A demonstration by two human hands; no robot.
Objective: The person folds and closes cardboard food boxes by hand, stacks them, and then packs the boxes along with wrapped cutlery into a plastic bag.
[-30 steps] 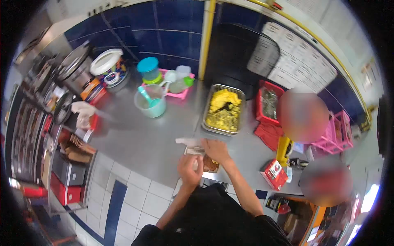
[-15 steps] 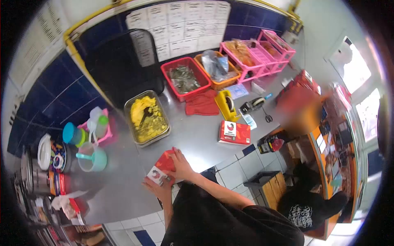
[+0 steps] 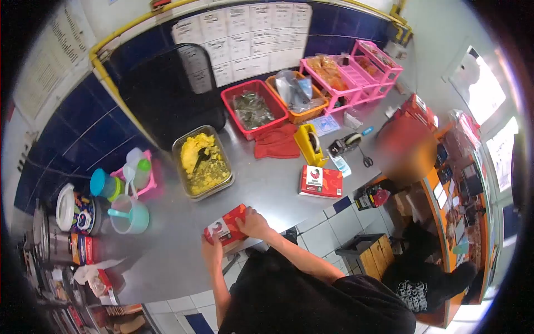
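A red carton with a white label (image 3: 229, 221) is between my hands at the front edge of the steel table (image 3: 161, 250). My left hand (image 3: 211, 249) grips its left end. At the opposite end, my right hand (image 3: 254, 224) has its fingers closed around the corner. A similar red carton (image 3: 329, 182) lies farther right on the table. Behind the held carton stands a metal tray (image 3: 226, 185) of yellow food, with a dark utensil (image 3: 201, 158) in it.
A red bin (image 3: 271, 129), an orange basket (image 3: 317, 110) and a pink rack (image 3: 356, 92) line the back. Nearby are a red cloth (image 3: 276, 142), yellow tape dispenser (image 3: 310, 146) and scissors (image 3: 367, 160). A teal cup (image 3: 133, 220) stands left. Another person (image 3: 423, 278) is at right.
The held carton has turned, and its long red top now faces up more fully. My right hand has shifted right, to the carton's end. The whole view has shifted slightly.
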